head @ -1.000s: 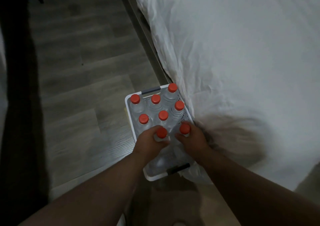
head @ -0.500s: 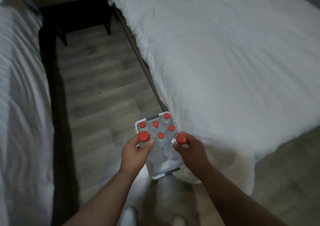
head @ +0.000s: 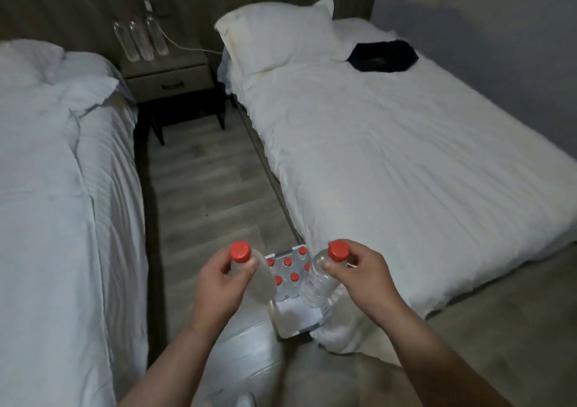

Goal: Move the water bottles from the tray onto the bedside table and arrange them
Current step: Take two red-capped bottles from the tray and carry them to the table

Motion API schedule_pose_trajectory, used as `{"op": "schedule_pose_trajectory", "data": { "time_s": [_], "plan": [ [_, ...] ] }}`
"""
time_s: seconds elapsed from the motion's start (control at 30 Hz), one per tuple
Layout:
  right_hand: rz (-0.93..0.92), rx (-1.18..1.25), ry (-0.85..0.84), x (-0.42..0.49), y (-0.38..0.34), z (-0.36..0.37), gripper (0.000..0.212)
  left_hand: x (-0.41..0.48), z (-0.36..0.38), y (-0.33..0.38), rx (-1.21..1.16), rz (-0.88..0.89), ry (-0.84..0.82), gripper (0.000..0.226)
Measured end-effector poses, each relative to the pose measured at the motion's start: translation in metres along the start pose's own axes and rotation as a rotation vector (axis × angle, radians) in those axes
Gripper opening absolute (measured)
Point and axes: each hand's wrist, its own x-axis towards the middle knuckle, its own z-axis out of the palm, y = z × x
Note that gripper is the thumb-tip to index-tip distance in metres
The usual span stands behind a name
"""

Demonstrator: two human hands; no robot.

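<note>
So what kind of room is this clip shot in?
Probably a twin hotel or guest bedroom: two single beds in white linen, left bed and right bed, flank a bedside table against a panelled wall, with clear bottles standing on it.

My two clear plastic bottles [head: 261, 277] have red caps [head: 240, 251]; the plastic tray [head: 292, 320] is white, the beds' linen [head: 390, 163] white, the plank floor [head: 206, 188] grey.

Tray [head: 292, 328] w/ bottles [head: 287, 274] on floor [head: 199, 188]
</note>
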Motion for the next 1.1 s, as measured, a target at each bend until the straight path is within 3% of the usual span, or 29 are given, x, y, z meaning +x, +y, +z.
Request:
{"op": "schedule_pose_trajectory", "data": {
  "time_s": [0.13,0.23,0.47,0.8,0.93,1.1],
  "plan": [
    [-0.065,0.059,0.034,-0.025,-0.052,-0.011,0.023,-0.009,-0.035,0.047,-0.030,0.055,0.066,0.012],
    [-0.127,0.077,0.026,-0.038,-0.082,-0.013,0.022,-0.021,-0.059,0.079,-0.052,0.103,0.100,0.025],
    [-0.307,0.045,-0.123,-0.051,-0.116,0.009,0.025,-0.054,-0.109,0.116,-0.086,0.143,0.197,0.030],
    [-0.334,0.022,-0.253,-0.043,-0.145,0.075,0.022,-0.074,-0.198,0.082,-0.089,0.031,0.380,0.024],
    [-0.341,-0.099,-0.352,-0.028,-0.152,0.123,0.016,-0.056,-0.235,0.056,-0.089,-0.026,0.417,0.030],
    [-0.321,-0.177,-0.383,-0.001,-0.165,0.193,0.015,-0.009,-0.289,0.025,-0.102,-0.068,0.400,0.020]
  ]
}}
